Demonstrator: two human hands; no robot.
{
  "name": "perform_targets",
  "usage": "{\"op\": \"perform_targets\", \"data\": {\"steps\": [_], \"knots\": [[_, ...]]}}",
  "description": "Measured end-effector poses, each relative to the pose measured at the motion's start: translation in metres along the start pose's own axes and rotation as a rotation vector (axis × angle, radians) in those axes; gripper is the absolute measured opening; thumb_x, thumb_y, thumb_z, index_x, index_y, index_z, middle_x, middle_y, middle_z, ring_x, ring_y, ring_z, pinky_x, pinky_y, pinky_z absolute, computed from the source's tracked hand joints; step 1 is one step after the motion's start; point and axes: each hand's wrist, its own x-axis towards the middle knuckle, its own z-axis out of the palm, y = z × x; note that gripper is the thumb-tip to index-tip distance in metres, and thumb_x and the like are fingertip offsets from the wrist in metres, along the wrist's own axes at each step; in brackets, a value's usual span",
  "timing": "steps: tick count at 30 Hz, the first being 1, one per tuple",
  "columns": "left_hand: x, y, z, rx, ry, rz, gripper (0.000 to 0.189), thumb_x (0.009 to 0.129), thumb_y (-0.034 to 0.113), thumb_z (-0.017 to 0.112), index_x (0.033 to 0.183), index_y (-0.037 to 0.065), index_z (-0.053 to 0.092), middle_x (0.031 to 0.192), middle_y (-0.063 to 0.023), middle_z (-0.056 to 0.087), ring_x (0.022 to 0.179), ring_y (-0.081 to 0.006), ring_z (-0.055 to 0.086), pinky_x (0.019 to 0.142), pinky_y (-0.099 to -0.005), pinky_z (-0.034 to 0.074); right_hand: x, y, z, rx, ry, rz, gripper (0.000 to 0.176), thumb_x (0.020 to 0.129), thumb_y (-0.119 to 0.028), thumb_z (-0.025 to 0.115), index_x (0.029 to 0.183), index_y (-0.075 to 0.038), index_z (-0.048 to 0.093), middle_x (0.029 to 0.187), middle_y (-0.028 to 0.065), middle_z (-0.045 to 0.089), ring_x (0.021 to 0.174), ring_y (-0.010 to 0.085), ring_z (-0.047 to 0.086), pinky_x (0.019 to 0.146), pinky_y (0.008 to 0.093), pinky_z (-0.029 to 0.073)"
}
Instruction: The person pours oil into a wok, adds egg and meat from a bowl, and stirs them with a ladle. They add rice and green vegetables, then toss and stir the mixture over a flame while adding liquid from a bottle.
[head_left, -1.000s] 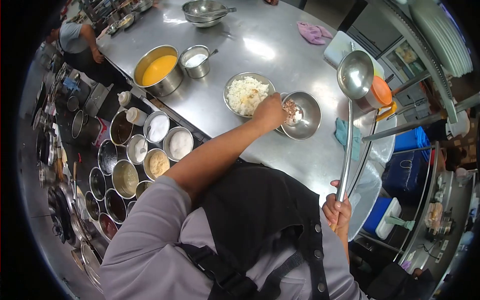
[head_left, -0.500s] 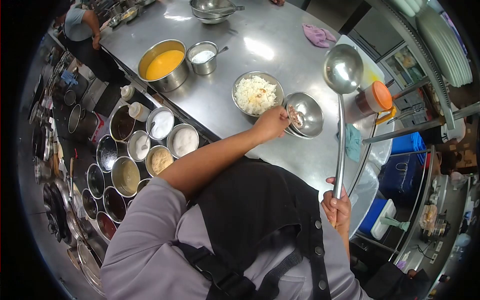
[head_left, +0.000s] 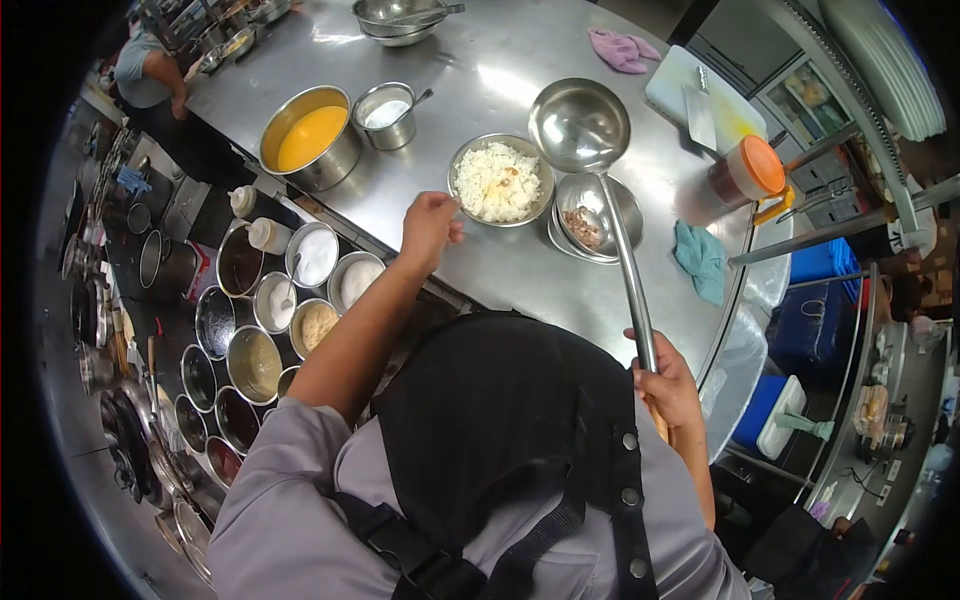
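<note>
My right hand (head_left: 668, 385) is wrapped round the handle of a large steel ladle (head_left: 580, 122). The ladle's bowl hangs above the table, overlapping the far right rim of a steel bowl of white rice (head_left: 497, 183) with a few brown bits on top. Beside the rice bowl, a smaller steel bowl (head_left: 625, 205) holds brownish chopped pieces (head_left: 582, 228), and the ladle handle crosses over it. At the near left rim of the rice bowl is my left hand (head_left: 432, 228), its fingers curled; whatever they may hold is hidden.
A pot of orange liquid (head_left: 310, 138) and a tin of white powder (head_left: 387, 117) stand farther left. Several seasoning pots (head_left: 255, 362) line the left side. At right are a cleaver (head_left: 700, 115) on a cutting board, an orange-lidded tub (head_left: 748, 172) and a teal cloth (head_left: 700, 260).
My left hand has left the small bowl and moved left to the near side of the rice. The ladle has swung left over the bowls, and the cleaver now shows.
</note>
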Motion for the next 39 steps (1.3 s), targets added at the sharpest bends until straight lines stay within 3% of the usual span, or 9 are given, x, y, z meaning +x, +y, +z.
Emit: {"op": "perform_targets", "data": {"steps": [2,8,15,19,31,33,35,39], "knots": [[0.009,-0.009,0.0,-0.204,-0.23,-0.217,0.021,0.093,0.011,0.066,0.106,-0.001,0.053,0.096,-0.0135,0.061,0.076,-0.0237,0.065,0.069,-0.0368,0.062,0.012,-0.001,0.003,-0.156,0.011,-0.028,0.052,0.086,0.004,0.061,0.136,-0.002,0.05,0.067,0.0007,0.053,0.047,0.0074,0.048,0.041,0.022,0.039],[-0.003,0.01,0.019,-0.366,-0.223,-0.171,0.013,0.093,0.003,0.059,0.1,-0.002,0.049,0.098,-0.0172,0.061,0.081,-0.0279,0.067,0.077,-0.0415,0.064,0.024,-0.013,0.013,-0.432,0.052,-0.042,0.053,0.088,0.001,0.061,0.14,-0.001,0.049,0.069,0.0007,0.054,0.048,0.0083,0.049,0.045,0.025,0.041],[-0.003,0.018,0.024,-0.366,-0.233,-0.165,0.011,0.095,0.004,0.058,0.101,0.001,0.049,0.105,-0.0175,0.06,0.087,-0.033,0.067,0.079,-0.0409,0.064,0.028,-0.02,0.015,-0.672,0.069,-0.078,0.055,0.087,-0.002,0.064,0.141,-0.006,0.053,0.068,-0.0007,0.052,0.054,0.0097,0.051,0.054,0.0274,0.044],[-0.003,0.02,0.026,-0.412,-0.204,-0.164,0.012,0.094,0.003,0.058,0.101,0.001,0.049,0.107,-0.0173,0.058,0.088,-0.0344,0.067,0.079,-0.0406,0.064,0.028,-0.021,0.014,-0.707,0.071,-0.077,0.055,0.087,-0.002,0.064,0.141,-0.006,0.052,0.07,-0.0001,0.053,0.053,0.0095,0.051,0.052,0.0273,0.044],[-0.005,0.026,0.03,-0.423,-0.201,-0.147,0.012,0.093,0.001,0.06,0.099,-0.001,0.049,0.101,-0.0164,0.056,0.083,-0.0317,0.066,0.078,-0.041,0.065,0.023,-0.035,0.001,-0.419,-0.069,0.142,0.049,0.089,0.002,0.059,0.138,-0.001,0.052,0.065,0.0002,0.052,0.045,0.0095,0.05,0.044,0.0251,0.042],[-0.005,0.026,0.027,-0.417,-0.209,-0.144,0.012,0.094,0.001,0.06,0.099,-0.001,0.049,0.101,-0.0164,0.056,0.084,-0.0318,0.066,0.078,-0.0411,0.065,0.023,-0.034,-0.004,-0.115,-0.139,0.188,0.05,0.087,0.005,0.058,0.137,-0.001,0.052,0.064,0.001,0.053,0.043,0.0095,0.049,0.042,0.0242,0.042],[-0.003,0.022,0.024,-0.42,-0.222,-0.172,0.014,0.095,0.003,0.061,0.102,0.0,0.049,0.111,-0.0171,0.054,0.091,-0.0343,0.063,0.081,-0.0414,0.063,0.022,-0.031,-0.007,-0.022,-0.14,0.192,0.051,0.087,0.005,0.058,0.138,-0.002,0.053,0.064,0.0011,0.054,0.042,0.0093,0.049,0.041,0.0232,0.042],[0.001,0.014,0.021,-0.443,-0.242,-0.166,0.015,0.095,0.004,0.061,0.102,0.0,0.049,0.11,-0.0164,0.054,0.093,-0.0339,0.062,0.083,-0.0424,0.062,0.019,-0.025,-0.007,0.159,-0.155,0.181,0.052,0.087,0.002,0.059,0.139,-0.003,0.053,0.064,0.0008,0.054,0.042,0.008,0.048,0.039,0.0212,0.042]]}}
